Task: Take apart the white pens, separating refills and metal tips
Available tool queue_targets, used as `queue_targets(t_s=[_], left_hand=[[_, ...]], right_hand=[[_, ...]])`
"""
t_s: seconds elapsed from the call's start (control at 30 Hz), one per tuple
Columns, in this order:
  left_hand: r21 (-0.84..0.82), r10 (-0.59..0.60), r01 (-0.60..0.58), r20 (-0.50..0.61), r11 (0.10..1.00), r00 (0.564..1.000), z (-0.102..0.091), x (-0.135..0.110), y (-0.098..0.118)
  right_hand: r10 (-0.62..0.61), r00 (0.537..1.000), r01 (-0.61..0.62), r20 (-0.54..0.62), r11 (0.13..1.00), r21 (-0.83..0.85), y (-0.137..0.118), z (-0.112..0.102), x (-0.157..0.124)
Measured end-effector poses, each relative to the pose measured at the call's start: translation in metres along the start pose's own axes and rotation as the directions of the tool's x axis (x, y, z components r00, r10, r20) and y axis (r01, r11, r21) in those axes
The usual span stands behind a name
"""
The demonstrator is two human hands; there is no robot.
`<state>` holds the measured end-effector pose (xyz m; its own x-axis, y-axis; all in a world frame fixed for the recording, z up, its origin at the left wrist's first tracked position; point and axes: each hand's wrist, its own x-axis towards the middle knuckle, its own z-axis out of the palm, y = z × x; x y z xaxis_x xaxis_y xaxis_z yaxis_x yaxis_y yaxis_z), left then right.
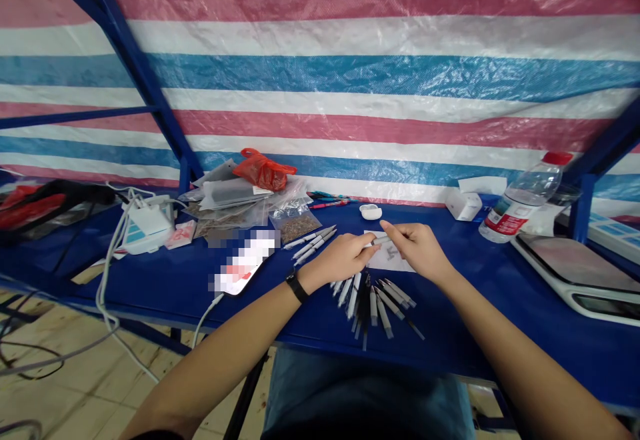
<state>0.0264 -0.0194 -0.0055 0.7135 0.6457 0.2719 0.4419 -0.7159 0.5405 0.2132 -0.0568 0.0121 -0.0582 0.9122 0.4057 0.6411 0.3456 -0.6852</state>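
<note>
My left hand (343, 259) and my right hand (419, 248) meet over the blue table (480, 307), fingers pinched on the two ends of one slim grey pen part (381, 241). A black band sits on my left wrist. Right below my hands lies a fan of several white and black pens (373, 300). A white sheet (393, 258) lies under my right hand. A second small bunch of grey pens (313, 243) lies just left of my left hand.
A phone (243, 263) on a cable lies at left, near a white power strip (145, 227) and plastic bags with a red one (263, 170) on top. A water bottle (525, 203), a small white box (463, 205) and a scale (575, 270) stand at right.
</note>
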Motion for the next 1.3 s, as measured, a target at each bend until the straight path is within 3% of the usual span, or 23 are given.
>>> queue_targets(t_s=[0.23, 0.5, 0.73, 0.93, 1.17, 1.3], left_hand=[[-0.048, -0.051, 0.048, -0.063, 0.998, 0.997, -0.0068, 0.0011, 0.0007], [-0.033, -0.03, 0.03, 0.001, 0.999, 1.0, -0.0059, -0.0009, 0.0035], [-0.067, -0.046, 0.041, -0.076, 0.997, 0.996, -0.0078, 0.0009, 0.0021], [-0.042, 0.001, -0.002, -0.023, 0.999, 1.0, -0.0041, 0.001, 0.0024], [-0.019, -0.021, 0.019, -0.074, 1.0, 0.997, -0.007, 0.0011, -0.0003], [0.004, -0.019, 0.02, -0.053, 1.0, 0.998, -0.0067, 0.0011, 0.0003]], right_hand=[[0.004, 1.0, -0.01, 0.026, 0.971, 0.238, 0.0, 0.0016, 0.0007], [-0.012, 0.999, 0.01, 0.036, 0.998, 0.055, 0.0009, 0.0, 0.0007], [-0.018, 0.999, 0.025, -0.029, 0.968, 0.252, 0.0015, 0.0014, 0.0006], [0.004, 1.0, -0.004, -0.015, 0.999, 0.04, 0.0025, -0.0014, 0.0007], [-0.011, 1.0, 0.013, -0.01, 0.981, 0.192, -0.001, 0.0022, 0.0001], [-0.023, 1.0, 0.024, -0.015, 0.996, 0.085, -0.0012, 0.0024, -0.0003]])
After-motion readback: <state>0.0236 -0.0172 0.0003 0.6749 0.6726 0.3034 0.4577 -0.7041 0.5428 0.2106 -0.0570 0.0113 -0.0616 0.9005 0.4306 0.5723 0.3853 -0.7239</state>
